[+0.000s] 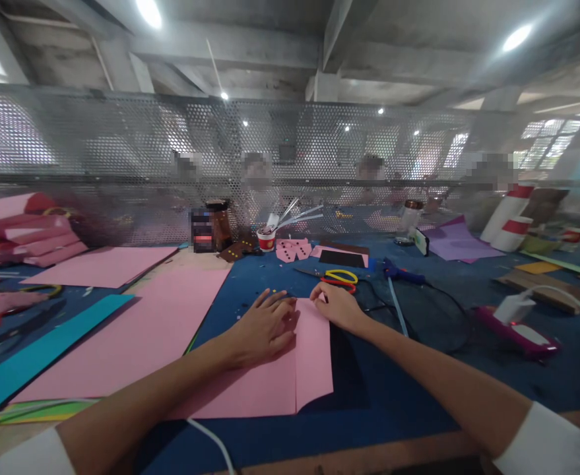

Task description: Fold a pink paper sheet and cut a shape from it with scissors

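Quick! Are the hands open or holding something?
Left hand: open, resting on the pink paper.
Right hand: curled at the paper's far edge; can't tell if gripping.

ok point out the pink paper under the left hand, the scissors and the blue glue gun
Pink paper (277,382), head view: lower part
Scissors (326,276), head view: where handles meet blades
Blue glue gun (404,273), head view: middle of its body

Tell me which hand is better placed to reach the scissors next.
Probably the right hand: it is just on the near side of the scissors, at the far edge of the pink paper. The left hand rests on the paper, farther from them.
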Demonstrator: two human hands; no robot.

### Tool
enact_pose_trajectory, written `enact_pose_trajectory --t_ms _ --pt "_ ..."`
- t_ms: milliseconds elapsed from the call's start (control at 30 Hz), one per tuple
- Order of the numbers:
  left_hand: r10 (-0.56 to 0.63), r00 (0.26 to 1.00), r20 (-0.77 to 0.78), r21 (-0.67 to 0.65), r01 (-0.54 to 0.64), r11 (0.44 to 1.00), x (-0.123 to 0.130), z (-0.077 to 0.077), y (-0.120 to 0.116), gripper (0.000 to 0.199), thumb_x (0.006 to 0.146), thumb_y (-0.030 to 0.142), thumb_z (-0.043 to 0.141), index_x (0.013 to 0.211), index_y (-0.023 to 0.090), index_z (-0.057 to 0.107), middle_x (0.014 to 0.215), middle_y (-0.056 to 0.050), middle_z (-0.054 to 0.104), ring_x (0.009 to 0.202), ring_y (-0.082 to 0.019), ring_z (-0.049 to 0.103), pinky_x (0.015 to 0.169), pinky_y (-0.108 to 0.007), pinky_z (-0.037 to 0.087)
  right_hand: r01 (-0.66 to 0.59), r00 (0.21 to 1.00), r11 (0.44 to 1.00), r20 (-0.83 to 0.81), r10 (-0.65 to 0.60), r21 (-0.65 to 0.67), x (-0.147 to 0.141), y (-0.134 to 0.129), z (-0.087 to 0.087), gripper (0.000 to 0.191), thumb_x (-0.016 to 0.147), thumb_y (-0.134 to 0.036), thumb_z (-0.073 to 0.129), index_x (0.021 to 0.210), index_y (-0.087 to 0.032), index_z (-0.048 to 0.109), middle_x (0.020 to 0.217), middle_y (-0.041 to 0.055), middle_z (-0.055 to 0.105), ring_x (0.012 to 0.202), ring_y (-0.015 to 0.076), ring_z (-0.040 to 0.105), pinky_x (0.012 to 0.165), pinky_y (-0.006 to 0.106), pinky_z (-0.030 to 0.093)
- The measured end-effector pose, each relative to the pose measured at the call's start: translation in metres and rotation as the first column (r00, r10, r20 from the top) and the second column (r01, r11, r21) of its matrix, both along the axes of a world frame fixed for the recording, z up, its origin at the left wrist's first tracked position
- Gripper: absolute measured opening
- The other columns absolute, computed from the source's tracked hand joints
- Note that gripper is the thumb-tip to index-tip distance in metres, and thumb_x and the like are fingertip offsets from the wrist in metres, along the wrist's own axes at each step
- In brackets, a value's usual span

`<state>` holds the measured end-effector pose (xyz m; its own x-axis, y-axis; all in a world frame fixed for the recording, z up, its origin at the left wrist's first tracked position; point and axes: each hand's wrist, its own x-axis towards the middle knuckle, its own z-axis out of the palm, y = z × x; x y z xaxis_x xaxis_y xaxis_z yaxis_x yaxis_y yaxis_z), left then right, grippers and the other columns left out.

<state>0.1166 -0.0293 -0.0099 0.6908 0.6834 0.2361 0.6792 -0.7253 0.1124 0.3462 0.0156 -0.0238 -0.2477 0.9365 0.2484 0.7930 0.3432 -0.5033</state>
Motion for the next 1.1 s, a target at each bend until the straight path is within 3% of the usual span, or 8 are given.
enact_pose_trajectory --t_ms 300,400,500,567,767,967,1100 --pt "0.003 0.997 0.078 -0.07 0.002 0.998 0.0 0.001 0.001 0.033 0.087 0.034 0.053 0.118 0.024 0.053 0.143 -0.006 0.05 0.142 -0.028 0.029 0.119 -0.05 0.01 -0.037 0.998 0.998 -0.057 0.04 0.053 0.003 0.001 -0.003 0.017 0.083 -0.02 0.052 0.094 -0.023 0.064 0.079 -0.0013 0.067 0.069 0.0147 0.058 0.06 0.025 0.033" --pt "0.085 0.976 0.199 -0.133 -0.059 0.989 -0.002 0.005 0.006 0.037 0.086 0.034 0.053 0.123 0.024 0.055 0.138 -0.006 0.055 0.138 -0.029 0.035 0.116 -0.049 0.021 -0.084 0.985 0.986 -0.137 0.104 0.146 0.004 -0.001 0.002 0.019 0.087 -0.023 0.05 0.102 -0.022 0.061 0.083 -0.0009 0.066 0.069 0.0147 0.057 0.065 0.025 0.037" --pt "0.211 0.903 0.375 -0.2 -0.143 0.969 -0.006 0.011 0.014 0.04 0.089 0.036 0.05 0.126 0.022 0.055 0.132 -0.009 0.059 0.126 -0.029 0.049 0.106 -0.044 0.037 -0.117 0.966 0.965 -0.197 0.165 0.234 0.004 -0.005 0.012 0.023 0.089 -0.026 0.05 0.109 -0.022 0.06 0.089 -0.0005 0.066 0.072 0.0145 0.057 0.069 0.026 0.039" --pt "0.261 0.841 0.474 -0.267 -0.146 0.953 -0.009 0.014 0.022 0.04 0.089 0.038 0.05 0.125 0.021 0.057 0.127 -0.009 0.062 0.119 -0.027 0.055 0.102 -0.042 0.041 -0.125 0.959 0.958 -0.216 0.183 0.258 0.002 -0.008 0.018 0.024 0.09 -0.028 0.051 0.111 -0.023 0.06 0.085 -0.001 0.064 0.07 0.0144 0.056 0.068 0.025 0.039" --pt "0.38 0.715 0.587 -0.543 -0.001 0.84 -0.005 0.021 0.039 0.031 0.079 0.039 0.061 0.101 0.017 0.069 0.097 -0.005 0.074 0.091 -0.023 0.067 0.082 -0.033 0.05 -0.145 0.944 0.957 -0.256 0.21 0.252 0.0 -0.014 0.023 0.023 0.091 -0.031 0.051 0.11 -0.022 0.06 0.087 -0.0003 0.064 0.071 0.0142 0.056 0.07 0.026 0.041" --pt "0.426 0.624 0.655 -0.538 -0.011 0.843 0.007 0.02 0.038 0.019 0.074 0.033 0.063 0.082 0.016 0.067 0.077 -0.002 0.07 0.074 -0.018 0.064 0.071 -0.029 0.048 -0.154 0.941 0.937 -0.243 0.236 0.313 0.002 -0.012 0.026 0.022 0.088 -0.023 0.053 0.109 -0.021 0.059 0.104 0.0039 0.065 0.091 0.0166 0.059 0.083 0.03 0.043" --pt "0.41 0.618 0.671 -0.522 0.002 0.853 0.011 0.017 0.036 0.017 0.075 0.032 0.062 0.08 0.017 0.067 0.075 -0.001 0.069 0.071 -0.016 0.062 0.067 -0.027 0.047 -0.187 0.968 0.893 -0.077 0.238 0.409 -0.004 -0.01 0.04 0.02 0.087 -0.023 0.059 0.106 -0.023 0.063 0.114 0.0067 0.063 0.109 0.0208 0.054 0.094 0.036 0.037"
